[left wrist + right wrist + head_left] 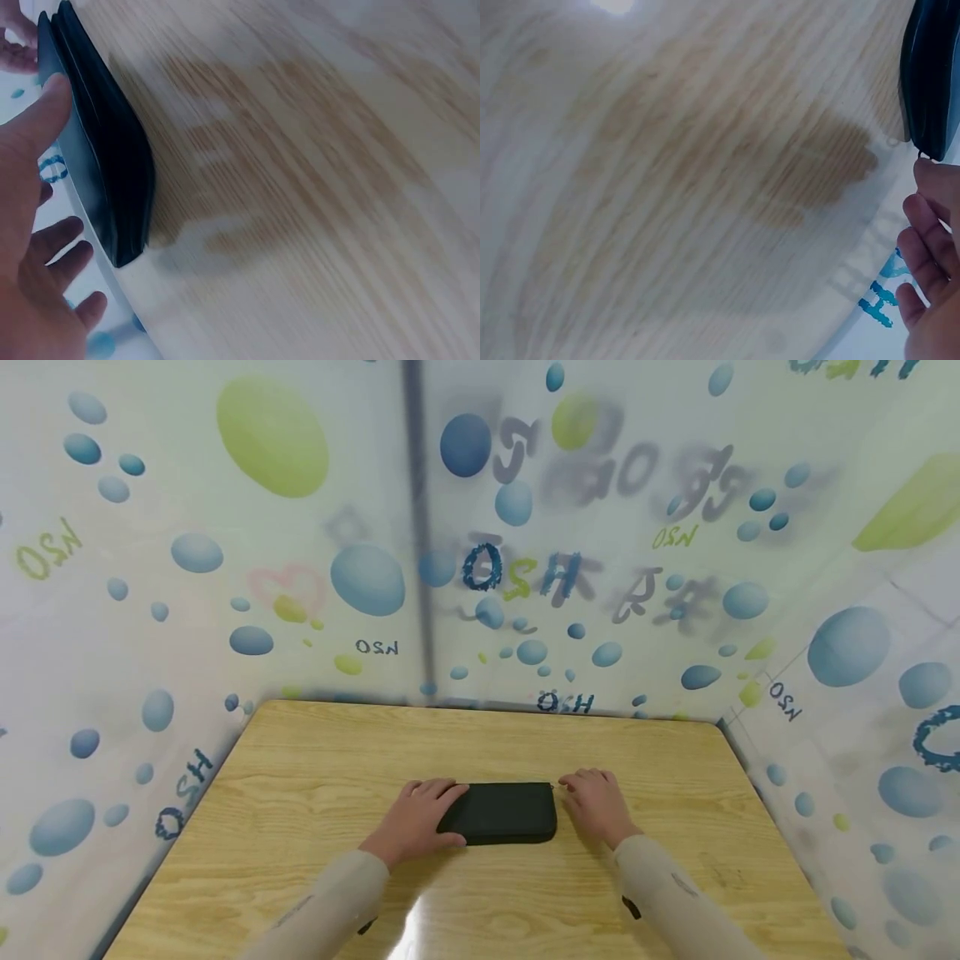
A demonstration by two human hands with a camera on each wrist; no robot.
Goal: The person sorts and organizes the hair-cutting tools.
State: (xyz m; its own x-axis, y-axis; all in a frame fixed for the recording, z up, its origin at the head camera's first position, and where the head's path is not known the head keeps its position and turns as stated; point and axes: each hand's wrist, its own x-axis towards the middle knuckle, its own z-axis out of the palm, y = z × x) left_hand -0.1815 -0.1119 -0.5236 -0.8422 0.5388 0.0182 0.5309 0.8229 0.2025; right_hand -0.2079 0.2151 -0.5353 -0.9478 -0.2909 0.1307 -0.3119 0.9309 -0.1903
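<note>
A black zip wallet (501,814) lies flat on the wooden table, its long side running left to right. At its left end, my left hand (422,820) holds it, with the thumb along the near edge and the fingers toward the far edge. The left wrist view shows the thumb (46,112) against the wallet (101,142), with a fold or gap along its side. By the far right corner, my right hand (597,803) pinches a small zipper pull (924,155) between thumb and forefinger. The right wrist view cuts off most of the wallet.
The pale wooden table (337,743) is bounded at the back and both sides by curtain-like walls (360,502) printed with blue and green dots and letters. Light glares off the table's near part. Both forearms, in light sleeves (667,893), reach in from the near side.
</note>
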